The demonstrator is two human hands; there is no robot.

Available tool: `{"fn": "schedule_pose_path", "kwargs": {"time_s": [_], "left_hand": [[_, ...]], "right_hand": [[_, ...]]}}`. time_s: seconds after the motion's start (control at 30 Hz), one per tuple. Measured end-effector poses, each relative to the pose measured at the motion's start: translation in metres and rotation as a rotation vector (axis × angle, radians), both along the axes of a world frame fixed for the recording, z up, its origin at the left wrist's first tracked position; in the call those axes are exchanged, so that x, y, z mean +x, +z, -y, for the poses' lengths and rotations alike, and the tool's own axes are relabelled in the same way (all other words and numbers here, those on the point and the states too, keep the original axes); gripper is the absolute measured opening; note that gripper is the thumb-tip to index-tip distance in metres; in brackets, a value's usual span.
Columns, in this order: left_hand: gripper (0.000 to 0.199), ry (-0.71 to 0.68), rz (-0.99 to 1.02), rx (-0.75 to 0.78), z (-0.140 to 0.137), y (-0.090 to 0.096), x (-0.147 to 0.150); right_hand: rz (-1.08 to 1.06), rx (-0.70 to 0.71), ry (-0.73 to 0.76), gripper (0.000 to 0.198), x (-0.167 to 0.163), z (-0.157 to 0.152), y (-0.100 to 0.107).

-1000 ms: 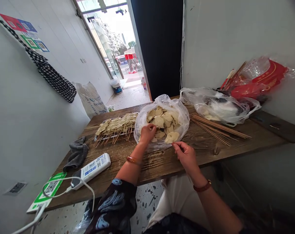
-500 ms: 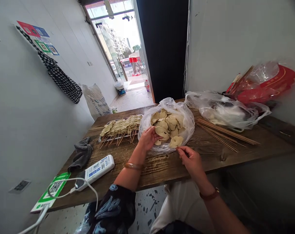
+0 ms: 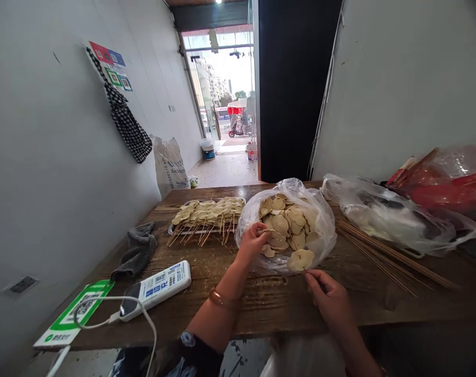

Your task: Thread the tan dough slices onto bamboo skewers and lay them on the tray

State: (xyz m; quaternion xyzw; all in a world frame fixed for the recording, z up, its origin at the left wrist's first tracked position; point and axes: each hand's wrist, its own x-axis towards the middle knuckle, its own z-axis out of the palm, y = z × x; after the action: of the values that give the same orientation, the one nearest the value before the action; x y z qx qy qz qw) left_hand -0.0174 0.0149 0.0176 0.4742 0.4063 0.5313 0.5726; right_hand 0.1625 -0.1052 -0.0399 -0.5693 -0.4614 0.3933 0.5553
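Note:
A clear plastic bag lies open on the table, filled with thin, pale round slices. At its left side, my left hand pinches the edge of one slice between thumb and fingers. My right hand is closed at the near edge of the bag, pinching the end of a thin wooden skewer. One slice is threaded on that skewer, just beyond the fingertips; most of the skewer is hidden. Left of the bag, a tray carries several rows of skewered slices, their sticks pointing toward me.
Loose bamboo skewers lie right of the bag, beside another plastic bag and a red package. On the left are a grey cloth, a white power bank with a cable, and a green QR-code card.
The view has tilted up and turned left. My left fingers have gone from open against a slice to a pinch on one. My right hand still grips the skewer with its slice.

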Motion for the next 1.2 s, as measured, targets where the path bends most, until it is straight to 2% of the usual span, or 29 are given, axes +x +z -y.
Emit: {"fn": "schedule_pose_path", "kwargs": {"time_s": [0.1, 0.33, 0.67, 1.0, 1.2], "left_hand": [[0.036, 0.034, 0.014, -0.004, 0.001, 0.002, -0.002], [0.046, -0.034, 0.174, -0.098, 0.006, 0.01, 0.0], [0.037, -0.04, 0.09, -0.061, 0.005, 0.008, 0.004], [0.04, -0.149, 0.213, -0.108, 0.005, 0.006, 0.007], [0.025, 0.033, 0.155, 0.013, -0.005, 0.006, -0.003]], "right_hand": [[0.013, -0.017, 0.01, 0.037, 0.001, 0.0, -0.002], [0.037, -0.026, 0.005, 0.037, 0.004, 0.003, 0.002], [0.041, 0.0, -0.013, 0.033, 0.002, 0.006, 0.008], [0.057, 0.006, -0.015, 0.033, 0.002, 0.005, 0.007], [0.056, 0.04, -0.009, 0.031, 0.002, 0.008, 0.012]]}}
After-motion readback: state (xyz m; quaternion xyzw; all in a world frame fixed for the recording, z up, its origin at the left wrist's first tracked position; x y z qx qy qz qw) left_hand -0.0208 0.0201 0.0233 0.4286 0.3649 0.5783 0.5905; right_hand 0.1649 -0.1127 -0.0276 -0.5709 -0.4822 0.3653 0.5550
